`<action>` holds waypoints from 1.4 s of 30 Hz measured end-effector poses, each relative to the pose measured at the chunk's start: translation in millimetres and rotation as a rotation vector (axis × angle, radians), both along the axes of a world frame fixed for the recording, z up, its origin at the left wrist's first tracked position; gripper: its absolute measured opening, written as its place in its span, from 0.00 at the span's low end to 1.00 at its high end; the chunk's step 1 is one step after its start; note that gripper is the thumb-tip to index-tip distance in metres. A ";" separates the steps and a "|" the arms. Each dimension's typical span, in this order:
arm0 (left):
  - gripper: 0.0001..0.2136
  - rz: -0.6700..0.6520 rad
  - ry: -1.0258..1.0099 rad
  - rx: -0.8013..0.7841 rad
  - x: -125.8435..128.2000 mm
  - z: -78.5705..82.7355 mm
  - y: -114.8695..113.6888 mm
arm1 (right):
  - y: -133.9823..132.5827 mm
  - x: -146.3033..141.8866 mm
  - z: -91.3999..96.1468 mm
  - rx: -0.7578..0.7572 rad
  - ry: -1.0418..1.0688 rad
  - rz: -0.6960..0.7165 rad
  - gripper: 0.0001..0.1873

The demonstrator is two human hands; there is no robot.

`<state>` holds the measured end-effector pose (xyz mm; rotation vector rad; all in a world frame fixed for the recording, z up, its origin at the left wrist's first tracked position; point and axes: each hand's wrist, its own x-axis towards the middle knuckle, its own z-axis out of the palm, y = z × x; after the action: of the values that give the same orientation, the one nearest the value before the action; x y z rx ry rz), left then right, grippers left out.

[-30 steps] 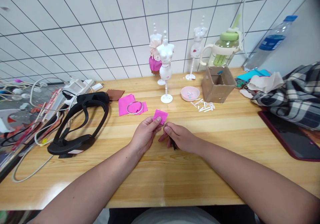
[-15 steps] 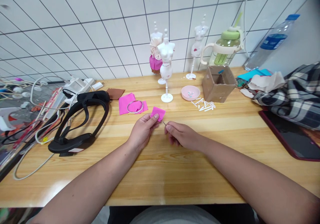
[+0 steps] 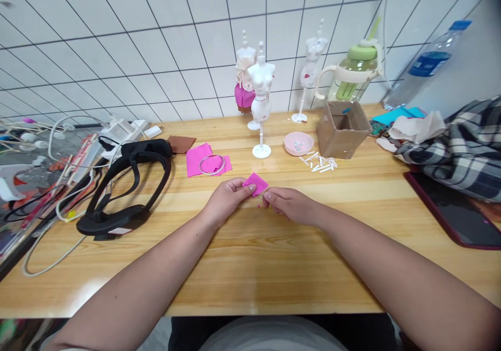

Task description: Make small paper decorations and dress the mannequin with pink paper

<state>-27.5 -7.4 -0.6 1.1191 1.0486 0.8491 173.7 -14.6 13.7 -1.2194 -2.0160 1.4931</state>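
Observation:
Between thumb and fingers of my left hand (image 3: 230,197) is a small folded square of pink fabric (image 3: 256,183), turned with a corner up. My right hand (image 3: 289,202) is closed at the fabric's lower right edge, around a thin pointed tool whose kind I cannot make out; most of it is hidden by the fingers. A tiny pink scrap (image 3: 259,206) shows just below the fabric. Left of my hands, more pink fabric (image 3: 198,160) lies flat on the table, with a metal ring (image 3: 212,172) on top of it.
White mannequin stands (image 3: 261,111) rise behind my hands. A pink bowl (image 3: 298,143), white strips (image 3: 323,164) and a cardboard box (image 3: 342,132) are on the right. A black headset (image 3: 129,205) with cables is on the left; a tablet (image 3: 454,210) lies far right.
The held pink fabric has moved slightly right and turned so a corner points up. My right hand has come up against its edge. A tiny pink scrap now shows below.

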 end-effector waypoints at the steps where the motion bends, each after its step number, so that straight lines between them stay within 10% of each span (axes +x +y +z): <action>1: 0.16 -0.004 -0.008 -0.004 -0.1 0.3 0.0 | 0.1 0.3 0.1 -0.005 0.001 -0.001 0.21; 42: 0.15 -0.045 -0.012 -0.018 -2.0 1.1 0.8 | 3.8 3.2 1.8 -0.143 0.018 0.027 0.17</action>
<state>-29.4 -6.5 0.6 1.1170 1.0156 0.8076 176.9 -10.8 15.6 -1.2329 -1.9506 1.6804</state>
